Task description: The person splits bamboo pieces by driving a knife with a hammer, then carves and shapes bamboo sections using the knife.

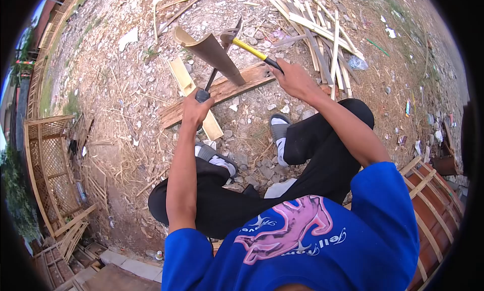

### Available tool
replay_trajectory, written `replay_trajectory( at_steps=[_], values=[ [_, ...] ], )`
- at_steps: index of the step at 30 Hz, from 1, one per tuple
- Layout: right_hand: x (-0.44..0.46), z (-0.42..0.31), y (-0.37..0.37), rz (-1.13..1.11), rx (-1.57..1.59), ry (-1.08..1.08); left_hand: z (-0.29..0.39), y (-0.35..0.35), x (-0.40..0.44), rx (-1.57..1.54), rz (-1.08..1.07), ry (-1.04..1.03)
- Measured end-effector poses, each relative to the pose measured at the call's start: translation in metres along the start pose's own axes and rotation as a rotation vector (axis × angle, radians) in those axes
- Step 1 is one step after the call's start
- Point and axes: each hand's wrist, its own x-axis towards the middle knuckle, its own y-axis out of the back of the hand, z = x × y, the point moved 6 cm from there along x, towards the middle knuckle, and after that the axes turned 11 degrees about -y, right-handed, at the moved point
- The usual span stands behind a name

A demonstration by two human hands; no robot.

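My left hand point(195, 108) is closed round the black handle of a machete point(210, 80), whose dark blade slants up and away. A split half of bamboo point(214, 54) stands tilted, its lower end on a rough wooden board point(229, 89). The bamboo hides the blade's middle; I cannot tell whether the blade is in it or behind it. My right hand point(293, 78) grips a hammer point(249, 50) by its black and yellow handle. The hammer's head is beside the bamboo, near the upper blade; contact cannot be made out. A pale bamboo strip point(180, 75) lies by the board, partly under it.
A pile of split strips point(322, 39) lies at the upper right. My sandalled feet point(280, 135) rest on stony ground below the board. A lattice panel point(50, 170) stands at the left. A reddish-brown slatted structure point(433, 210) is at the lower right.
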Motion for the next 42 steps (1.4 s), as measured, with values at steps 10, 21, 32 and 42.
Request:
replay_trajectory(
  at_steps=[10,21,32,42],
  values=[
    [-0.003,-0.031,0.020,0.301,0.341,0.290,-0.005,-0.005,-0.007,-0.034,-0.011,0.060],
    [0.000,-0.004,-0.008,0.114,0.098,0.043,-0.007,-0.014,-0.012,-0.109,-0.014,0.074],
    [0.006,-0.087,0.078,0.423,0.478,0.354,-0.021,-0.019,0.001,-0.086,-0.004,0.088],
    [0.020,0.004,-0.020,0.091,0.142,-0.053,-0.021,-0.031,-0.002,-0.069,0.003,0.040]
  ],
)
